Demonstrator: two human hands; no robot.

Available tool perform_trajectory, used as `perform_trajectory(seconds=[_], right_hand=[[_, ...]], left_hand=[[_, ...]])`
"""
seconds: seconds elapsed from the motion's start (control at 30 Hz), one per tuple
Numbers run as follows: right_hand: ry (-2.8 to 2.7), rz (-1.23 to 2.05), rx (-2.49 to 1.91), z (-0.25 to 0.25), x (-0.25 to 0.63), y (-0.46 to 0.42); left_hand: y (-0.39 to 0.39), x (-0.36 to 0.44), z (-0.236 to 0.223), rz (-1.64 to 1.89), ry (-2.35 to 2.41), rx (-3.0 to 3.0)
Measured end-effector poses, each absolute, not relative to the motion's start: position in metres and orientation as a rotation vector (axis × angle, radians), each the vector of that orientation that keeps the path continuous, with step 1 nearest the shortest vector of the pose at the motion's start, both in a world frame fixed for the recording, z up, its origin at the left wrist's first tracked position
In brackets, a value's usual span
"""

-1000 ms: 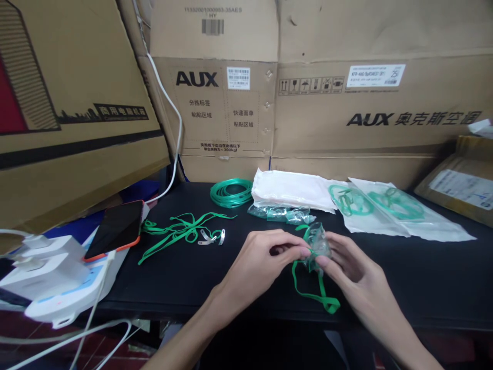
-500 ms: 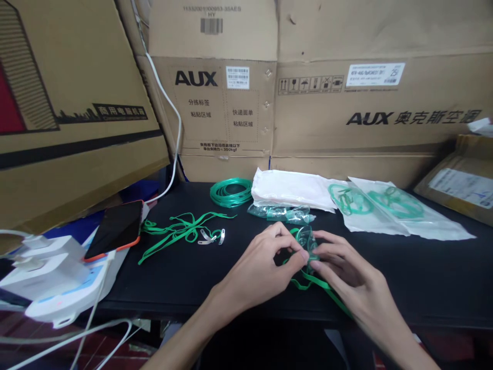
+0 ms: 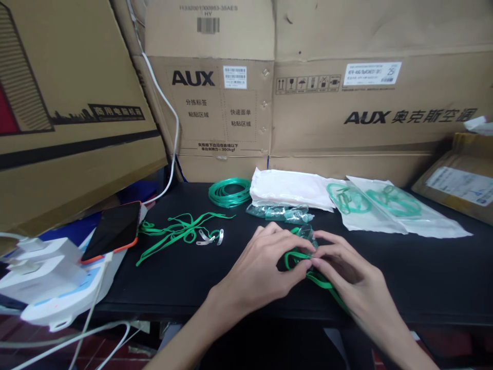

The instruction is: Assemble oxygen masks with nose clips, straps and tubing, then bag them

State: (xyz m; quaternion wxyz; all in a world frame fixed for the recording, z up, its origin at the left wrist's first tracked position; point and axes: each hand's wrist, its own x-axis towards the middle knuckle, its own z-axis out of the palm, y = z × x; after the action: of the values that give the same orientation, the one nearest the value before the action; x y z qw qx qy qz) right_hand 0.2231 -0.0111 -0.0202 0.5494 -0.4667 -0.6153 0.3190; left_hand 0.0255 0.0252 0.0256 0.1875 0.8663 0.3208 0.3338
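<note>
Plastic, clear and curved, is sitting right of centre on the near side, between the two hands; whether it is touching the black table is hard to tell. The left hand is pinching a green strap close against it with thumb and forefinger, while the right hand is gripping its right side by the fingertips. The piece is looking light, thin-walled and smooth, so probably slippery and easily dented; its firmer edge is seeming the better hold. The strap is looping softly, likely stretchy, and is offering its flat end for pinching.

Far behind, cardboard is showing "AUX" twice in bold, the right one beside "奥克斯空调", with "分拣标签", "快递面单" and "300kgf" in smaller print. A white label at far right is carrying "25", its finer print blurring. On the left, a brown box is reading "商用电脑机箱".
</note>
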Motion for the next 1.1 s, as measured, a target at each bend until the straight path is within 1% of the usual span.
perform_trajectory(seconds=[0.27,0.53,0.73,0.9,1.1], right_hand=[[-1.476,0.715,-1.081,-0.024,0.225,-0.009],[-1.293,0.748,-1.094,-0.016,0.223,-0.011],[-1.364,0.795,-1.067,-0.019,0.223,-0.009],[-1.527,0.711,-1.074,-0.024,0.223,-0.009],[-1.516,0.626,-1.127,-0.027,0.224,-0.009]], left_hand=[[0.026,0.028,0.021,1.021,0.910,2.472],[0.029,0.028,0.020,1.113,0.938,2.445],[0.029,0.027,0.019,1.083,0.897,2.444],[0.028,0.027,0.017,1.035,0.854,2.441],[0.026,0.031,0.015,1.048,0.880,2.461]])
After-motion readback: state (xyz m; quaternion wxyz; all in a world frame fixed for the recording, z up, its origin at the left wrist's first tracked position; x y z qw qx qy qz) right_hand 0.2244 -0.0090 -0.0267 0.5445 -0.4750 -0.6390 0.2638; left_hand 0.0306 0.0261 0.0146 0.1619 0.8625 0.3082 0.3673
